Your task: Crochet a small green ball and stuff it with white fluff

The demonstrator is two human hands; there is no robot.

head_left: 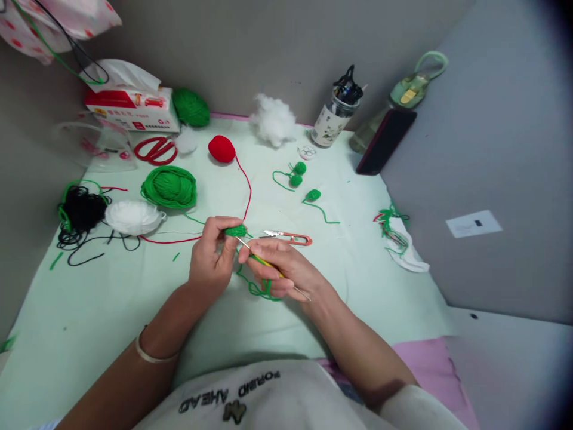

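Between the thumb and fingers of my left hand [211, 254] is a small green crochet piece [236, 231]. My right hand [280, 266] is closed around a crochet hook [267, 263] with a yellow grip, its thin metal tip reaching the green piece. Green yarn [259, 291] hangs in loops below my right fingers. Just beyond that hand lie orange-handled thread snips [295, 239]. Small green crocheted balls [296, 180] and a separate green crocheted piece [314, 195] with yarn tails rest farther back to the right.
Green yarn [169, 187], white yarn [134, 217], black yarn [83, 212] and red scissors [156, 150] lie left. A red yarn ball [221, 149], white stuffing [274, 120], a pen jar [332, 122] and an upright phone [385, 142] stand behind. Yarn scraps [394, 230] lie right.
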